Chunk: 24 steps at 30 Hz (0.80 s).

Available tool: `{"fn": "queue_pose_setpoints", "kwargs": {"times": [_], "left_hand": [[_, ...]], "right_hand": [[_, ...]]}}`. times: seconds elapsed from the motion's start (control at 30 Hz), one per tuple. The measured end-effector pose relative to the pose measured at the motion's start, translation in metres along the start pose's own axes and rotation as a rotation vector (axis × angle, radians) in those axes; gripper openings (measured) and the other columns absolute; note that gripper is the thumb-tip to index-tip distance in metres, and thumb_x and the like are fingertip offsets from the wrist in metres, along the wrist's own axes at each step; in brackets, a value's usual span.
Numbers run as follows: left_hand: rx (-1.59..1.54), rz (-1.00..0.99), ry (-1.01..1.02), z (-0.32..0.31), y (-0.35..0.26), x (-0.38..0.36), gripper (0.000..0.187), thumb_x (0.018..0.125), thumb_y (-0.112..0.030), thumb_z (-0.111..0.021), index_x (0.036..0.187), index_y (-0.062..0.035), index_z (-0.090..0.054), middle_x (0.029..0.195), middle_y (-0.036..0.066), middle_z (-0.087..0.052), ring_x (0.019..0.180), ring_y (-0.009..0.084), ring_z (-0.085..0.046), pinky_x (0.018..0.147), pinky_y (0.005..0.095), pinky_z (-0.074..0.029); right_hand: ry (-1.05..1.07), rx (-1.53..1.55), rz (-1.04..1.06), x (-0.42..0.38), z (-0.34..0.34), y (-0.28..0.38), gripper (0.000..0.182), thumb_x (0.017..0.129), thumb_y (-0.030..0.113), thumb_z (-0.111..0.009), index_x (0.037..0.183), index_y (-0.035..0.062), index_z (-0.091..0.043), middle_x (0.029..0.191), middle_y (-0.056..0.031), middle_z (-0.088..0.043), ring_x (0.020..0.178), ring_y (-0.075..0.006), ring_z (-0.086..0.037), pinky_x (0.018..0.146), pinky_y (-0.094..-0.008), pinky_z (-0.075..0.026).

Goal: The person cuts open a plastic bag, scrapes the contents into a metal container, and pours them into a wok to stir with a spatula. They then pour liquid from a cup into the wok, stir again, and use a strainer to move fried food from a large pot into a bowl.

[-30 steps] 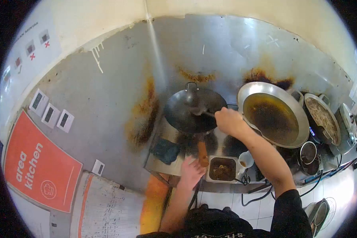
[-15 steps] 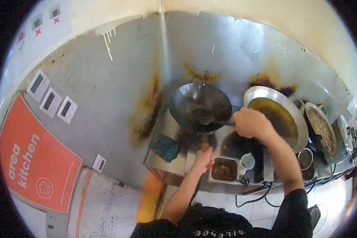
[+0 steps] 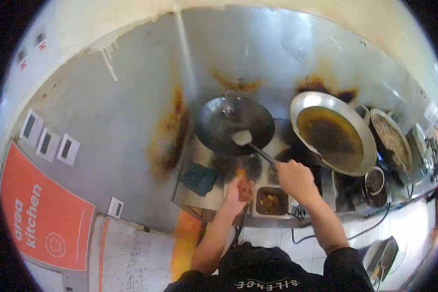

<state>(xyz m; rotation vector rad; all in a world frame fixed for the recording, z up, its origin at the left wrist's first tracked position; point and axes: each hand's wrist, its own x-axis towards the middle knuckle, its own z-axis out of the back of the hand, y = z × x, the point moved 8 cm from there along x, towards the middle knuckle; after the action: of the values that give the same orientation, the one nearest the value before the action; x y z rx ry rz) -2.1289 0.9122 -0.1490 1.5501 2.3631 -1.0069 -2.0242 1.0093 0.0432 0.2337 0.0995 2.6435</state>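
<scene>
Since half a second ago, the person's right hand [image 3: 297, 181] has come down from beside the oil-filled pan toward the front of the stainless-steel counter [image 3: 202, 203], bringing the metal spatula with a dark handle [image 3: 263, 154] with it, so that its pale, flat blade now shows over the near part of the wok. That right hand is closed in a fist around the spatula's handle. The wok, a round, deep, blackened metal one [image 3: 213, 127], stands toward the back of the counter, its long orange-brown wooden handle [image 3: 241, 173] pointing at the person. The left hand [image 3: 237, 192] is curled around this wooden handle, as it was half a second ago. Whether the blade touches the wok's surface cannot be told. To the left of the left hand lies a crumpled, dark green cloth [image 3: 198, 179]. To its right, near the counter's front edge, sits a rectangular metal container [image 3: 272, 216] with brown contents and yellowish bits. Right of the wok and beyond the right hand rests a wide, silver metal pan [image 3: 316, 100] of dark amber oil. The person wears a black shirt [image 3: 258, 265] lettered "SILENCE".
</scene>
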Motion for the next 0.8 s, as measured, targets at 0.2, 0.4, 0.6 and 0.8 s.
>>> {"fn": "queue_pose_setpoints", "kwargs": {"times": [0.2,0.4,0.6,0.8], "left_hand": [[-0.345,0.001,-0.177,0.026,0.031,-0.030,0.038,0.092,-0.039,-0.050,0.103,-0.0032,-0.055,0.087,0.009,-0.058,0.081,0.0233,-0.056,0.077,0.0412,-0.048],[-0.361,0.187,-0.445,0.150,0.085,-0.063,0.038,0.090,-0.041,-0.051,0.093,-0.0045,-0.057,0.083,0.009,-0.059,0.075,0.0229,-0.054,0.071,0.0378,-0.046],[-0.346,0.157,-0.413,0.203,0.090,-0.085,0.028,0.090,-0.037,-0.056,0.089,-0.0087,-0.059,0.080,0.005,-0.060,0.074,0.0209,-0.057,0.067,0.0348,-0.049],[-0.416,0.064,-0.439,0.192,0.063,-0.071,0.027,0.089,-0.035,-0.057,0.088,-0.0086,-0.058,0.079,0.005,-0.061,0.070,0.0200,-0.056,0.064,0.0340,-0.047]], "right_hand": [[-0.237,0.578,-0.221,-0.015,-0.076,-0.017,0.052,0.081,0.007,-0.057,0.130,-0.0045,-0.046,0.100,-0.0316,-0.062,0.091,-0.0489,-0.060,0.084,-0.0491,-0.050],[-0.520,1.010,-0.327,-0.102,-0.075,-0.048,0.050,0.083,0.017,-0.068,0.126,-0.0015,-0.050,0.093,-0.0229,-0.066,0.085,-0.0337,-0.066,0.074,-0.0425,-0.052],[-0.517,0.467,-0.902,-0.176,-0.195,-0.160,0.037,0.082,0.034,-0.073,0.089,-0.0013,-0.065,0.081,-0.0210,-0.068,0.077,-0.0332,-0.069,0.070,-0.0365,-0.053],[-0.121,0.611,-0.888,-0.148,-0.280,-0.219,0.038,0.080,0.035,-0.075,0.085,-0.0023,-0.067,0.076,-0.0131,-0.067,0.063,-0.0286,-0.065,0.061,-0.0356,-0.051]]}}
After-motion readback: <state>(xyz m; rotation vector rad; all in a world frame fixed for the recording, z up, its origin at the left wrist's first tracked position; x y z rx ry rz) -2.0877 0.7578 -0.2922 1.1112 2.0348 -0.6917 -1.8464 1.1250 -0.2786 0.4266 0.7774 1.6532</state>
